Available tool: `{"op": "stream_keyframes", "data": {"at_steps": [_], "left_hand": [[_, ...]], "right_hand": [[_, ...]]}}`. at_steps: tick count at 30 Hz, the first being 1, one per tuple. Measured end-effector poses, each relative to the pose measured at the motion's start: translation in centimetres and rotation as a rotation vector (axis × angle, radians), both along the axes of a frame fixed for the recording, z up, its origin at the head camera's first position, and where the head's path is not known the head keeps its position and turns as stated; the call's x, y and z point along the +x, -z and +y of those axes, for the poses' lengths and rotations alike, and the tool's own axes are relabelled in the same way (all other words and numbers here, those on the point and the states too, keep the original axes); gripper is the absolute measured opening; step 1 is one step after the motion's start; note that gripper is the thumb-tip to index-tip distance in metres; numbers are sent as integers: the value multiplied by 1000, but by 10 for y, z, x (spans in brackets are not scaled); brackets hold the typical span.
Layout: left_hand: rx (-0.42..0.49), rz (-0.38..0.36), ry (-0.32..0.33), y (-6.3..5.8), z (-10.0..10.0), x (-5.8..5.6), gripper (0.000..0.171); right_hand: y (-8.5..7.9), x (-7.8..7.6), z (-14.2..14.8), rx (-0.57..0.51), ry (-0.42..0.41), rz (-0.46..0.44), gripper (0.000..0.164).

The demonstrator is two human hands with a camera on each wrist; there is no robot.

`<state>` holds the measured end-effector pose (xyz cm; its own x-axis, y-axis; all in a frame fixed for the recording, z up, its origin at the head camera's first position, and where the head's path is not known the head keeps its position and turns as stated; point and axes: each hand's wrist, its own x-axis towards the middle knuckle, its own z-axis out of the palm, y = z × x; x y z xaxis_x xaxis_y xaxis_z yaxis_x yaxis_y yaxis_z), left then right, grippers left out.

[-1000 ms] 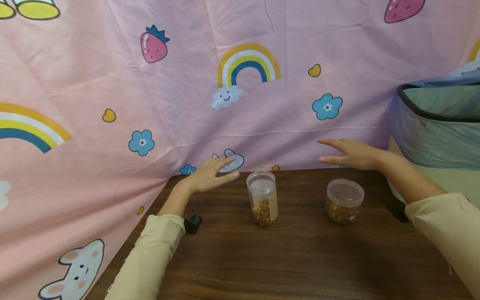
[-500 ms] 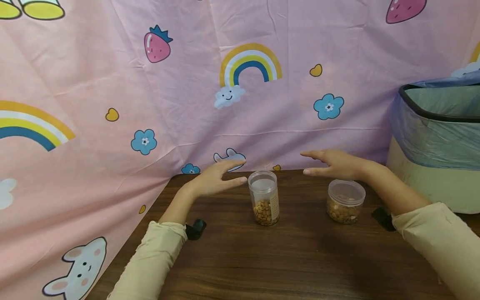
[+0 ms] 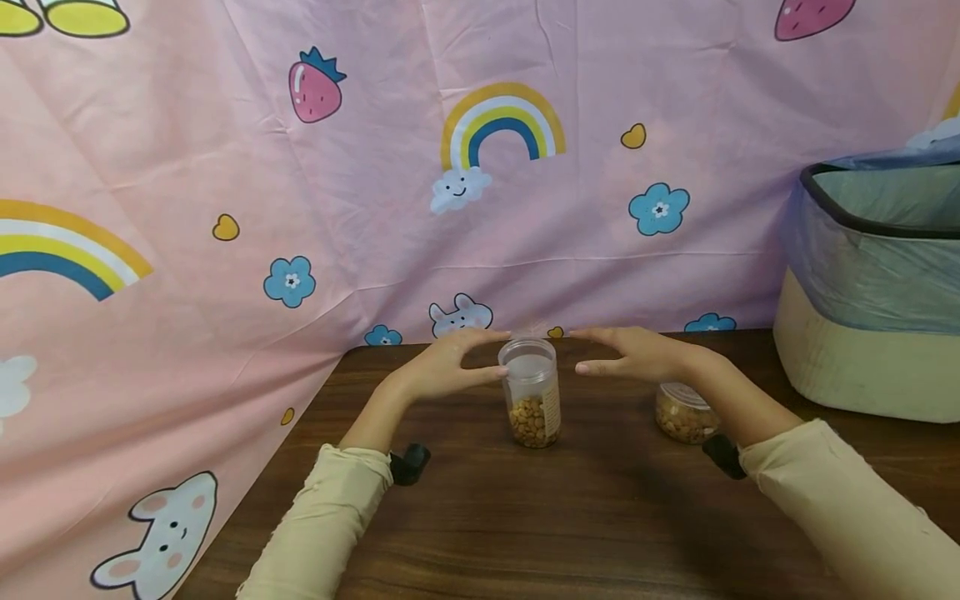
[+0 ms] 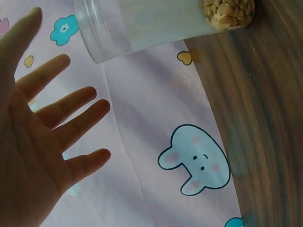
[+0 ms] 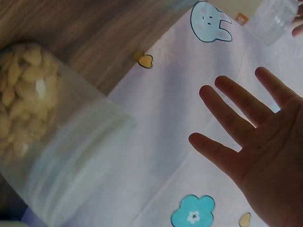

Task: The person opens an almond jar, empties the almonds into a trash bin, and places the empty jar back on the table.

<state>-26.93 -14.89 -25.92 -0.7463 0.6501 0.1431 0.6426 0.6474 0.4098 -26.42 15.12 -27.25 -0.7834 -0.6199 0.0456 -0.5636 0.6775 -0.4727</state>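
My left hand (image 3: pixel 444 367) and right hand (image 3: pixel 645 355) have just drawn in toward each other, so they now flank the rim of the tall jar (image 3: pixel 531 388), upright at the centre of the frame with snack pieces (image 3: pixel 534 423) at its bottom. Both are wide, fingers spread and holding nothing, so I judge the jar bracketed but ungripped, while my right wrist (image 3: pixel 716 390) now partly covers the short jar (image 3: pixel 682 417), right of centre.
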Motion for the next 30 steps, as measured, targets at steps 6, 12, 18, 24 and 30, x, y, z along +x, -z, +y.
{"op": "stream_keyframes", "data": {"at_steps": [6, 12, 18, 24, 30], "left_hand": [[19, 13, 22, 6, 4, -4, 52], [32, 30, 46, 12, 8, -6, 46], [61, 24, 48, 17, 10, -8, 42], [74, 16, 34, 18, 13, -7, 41], [111, 5, 47, 19, 14, -8, 39]], "right_hand": [[15, -6, -5, -2, 16, -38, 70], [26, -10, -13, -19, -3, -66, 70], [35, -13, -21, -40, -30, -61, 68], [42, -13, -26, -62, -14, -59, 70], [47, -13, -30, -122, -34, -51, 68]]}}
